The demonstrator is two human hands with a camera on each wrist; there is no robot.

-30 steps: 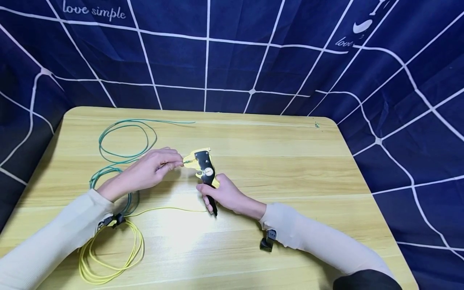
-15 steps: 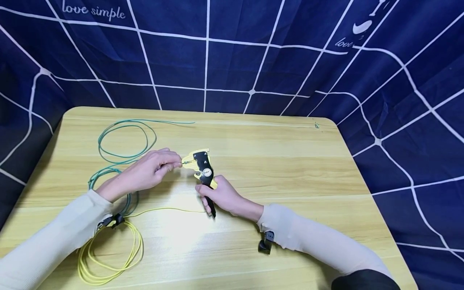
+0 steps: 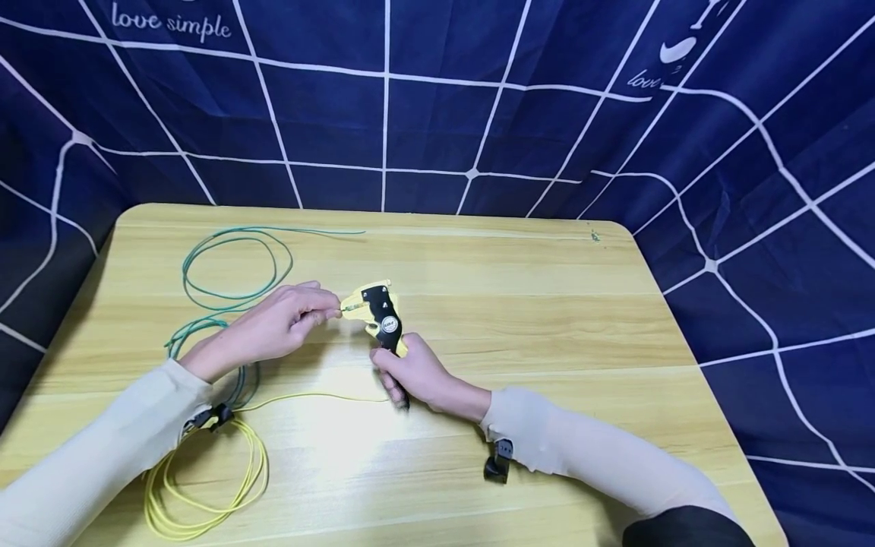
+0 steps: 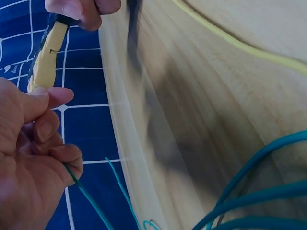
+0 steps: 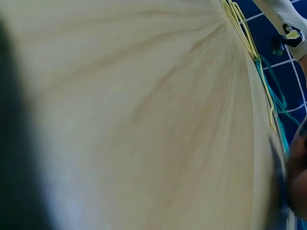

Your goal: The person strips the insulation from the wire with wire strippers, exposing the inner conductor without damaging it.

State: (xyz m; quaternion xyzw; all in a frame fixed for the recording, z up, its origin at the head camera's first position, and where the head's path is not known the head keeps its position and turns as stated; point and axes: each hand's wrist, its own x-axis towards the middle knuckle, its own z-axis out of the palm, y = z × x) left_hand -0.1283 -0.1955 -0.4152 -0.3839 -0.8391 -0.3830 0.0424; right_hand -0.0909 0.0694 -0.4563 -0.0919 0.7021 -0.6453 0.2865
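Note:
My right hand [image 3: 417, 371] grips the handles of a black and yellow wire stripper [image 3: 387, 308], its fingers wrapped round them. The tool's yellow nose points left, toward my left hand [image 3: 276, 323]. That hand pinches a green wire [image 4: 91, 200] between thumb and fingers, with its fingertips right at the nose. A short length of the wire lies along the slot in the nose. In the left wrist view the wire trails down from the curled fingers. The right wrist view shows mostly tabletop, with blurred dark shapes at its edges.
Loose loops of green wire [image 3: 184, 332] lie on the left of the wooden table [image 3: 547, 319], under and beyond my left forearm. A yellow wire coil [image 3: 160, 516] rests nearer, one strand running right toward the stripper. Small green scraps [image 3: 595, 237] lie at the far right corner.
The stripper's lower handle has drawn in toward my right palm and is blurred now. My left hand keeps its pinch on the wire at the nose. The whole head view has shifted slightly.

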